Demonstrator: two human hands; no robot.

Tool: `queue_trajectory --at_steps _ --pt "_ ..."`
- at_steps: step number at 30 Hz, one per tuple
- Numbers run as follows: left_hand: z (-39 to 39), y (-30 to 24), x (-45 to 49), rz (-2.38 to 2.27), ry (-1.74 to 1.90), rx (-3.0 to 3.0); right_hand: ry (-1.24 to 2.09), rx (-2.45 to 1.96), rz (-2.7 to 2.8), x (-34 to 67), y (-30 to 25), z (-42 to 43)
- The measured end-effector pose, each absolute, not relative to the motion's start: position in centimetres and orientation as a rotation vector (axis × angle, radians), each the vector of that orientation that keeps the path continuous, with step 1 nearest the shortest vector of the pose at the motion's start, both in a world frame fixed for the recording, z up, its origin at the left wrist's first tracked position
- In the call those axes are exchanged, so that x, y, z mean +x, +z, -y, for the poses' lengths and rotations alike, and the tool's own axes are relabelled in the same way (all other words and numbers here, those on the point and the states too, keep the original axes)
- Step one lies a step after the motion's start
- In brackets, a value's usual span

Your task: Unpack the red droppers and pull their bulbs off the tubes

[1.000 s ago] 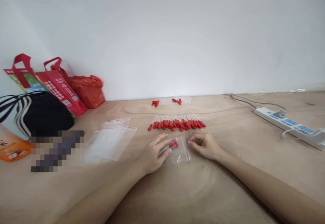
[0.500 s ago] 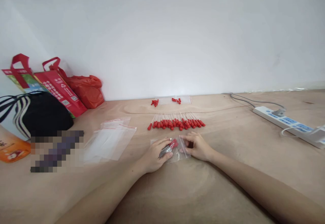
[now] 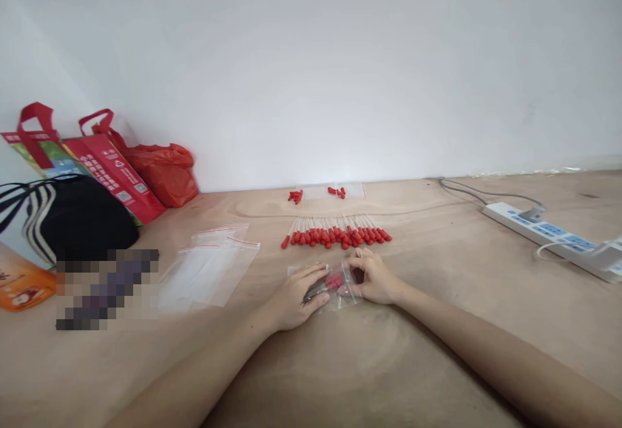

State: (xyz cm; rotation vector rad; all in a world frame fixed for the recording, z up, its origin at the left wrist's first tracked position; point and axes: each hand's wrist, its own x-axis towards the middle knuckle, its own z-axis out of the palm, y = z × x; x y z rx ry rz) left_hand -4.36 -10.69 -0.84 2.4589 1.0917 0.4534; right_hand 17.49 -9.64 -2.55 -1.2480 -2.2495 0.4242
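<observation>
A small clear zip-lock bag (image 3: 343, 300) lies on the wooden table between my hands. Inside it are red-headed pieces (image 3: 334, 280) with thin stems, partly covered by my fingers. My left hand (image 3: 302, 293) grips the bag's left part, thumb and fingers closed around the stems. On the other side, my right hand (image 3: 376, 278) pinches the bag's right end between thumb and fingers. Just beyond my hands lies a row of many red-headed thin sticks (image 3: 335, 236), heads towards me.
Flat zip-lock bags (image 3: 214, 276) lie to the left. Filled bags (image 3: 313, 191) with red heads rest near the wall. A black drawstring bag (image 3: 92, 217), red shopping bags (image 3: 121, 172) and an orange packet (image 3: 24, 289) stand far left. A power strip (image 3: 549, 234) with cables lies right.
The bag's right end has tipped flatter, and the red heads inside sit slightly lower. My right hand has shifted a little to the left; my left hand stays nearly in place.
</observation>
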Motion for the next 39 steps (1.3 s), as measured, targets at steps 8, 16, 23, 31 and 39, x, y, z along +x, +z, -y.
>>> queue_trajectory --at_steps 8,16,23,31,39 --pt "10.8 -0.6 -4.3 -1.121 0.384 2.476 0.467 -1.222 2.238 17.4 -2.8 9.6" --pt "10.8 -0.5 -4.5 -1.095 0.380 2.482 0.523 -1.195 2.165 19.4 -2.2 9.8" --pt "10.7 -0.8 -4.7 -1.088 0.414 2.471 0.880 -1.197 2.057 20.6 -2.2 10.0" --pt "10.7 -0.7 -4.7 -1.138 0.322 2.487 1.343 -1.115 1.714 22.3 -1.2 9.7" --pt "10.4 -0.1 -4.6 -0.965 0.382 2.663 1.384 -1.080 1.354 25.8 -0.8 7.9"
